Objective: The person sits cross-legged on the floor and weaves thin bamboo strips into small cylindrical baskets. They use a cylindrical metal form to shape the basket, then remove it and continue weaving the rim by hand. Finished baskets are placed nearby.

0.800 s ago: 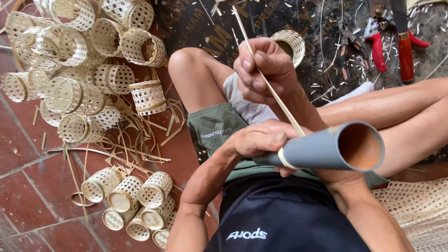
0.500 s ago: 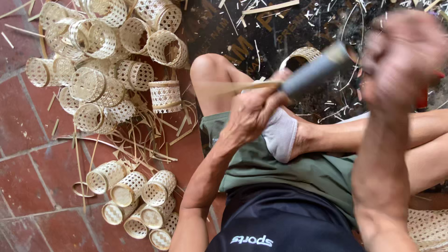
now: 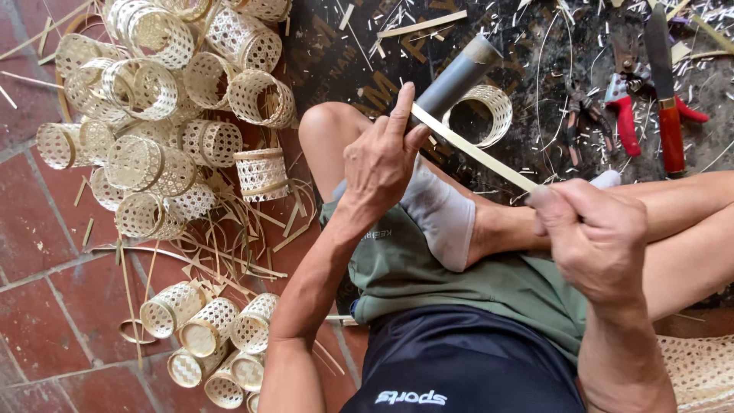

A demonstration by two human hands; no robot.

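A heap of small woven baskets lay on the red tile floor at the far left, its top cut off by the frame edge. Below it a second cluster of baskets ran out of view at the bottom, with loose bamboo slivers scattered between the two groups. Further right, the left hand was closed around a grey tube, thumb and forefinger pressing one end of a pale bamboo strip against it; the lower part of the tube was hidden behind the hand. A woven ring lay on the dark mat just behind the tube, partly covered by it. The strip ran down and right to the right hand, which pinched its other end in curled fingers; that end was hidden inside the grip. At the far right lay red-handled shears and a red-handled knife, its blade tip cut off at the top.
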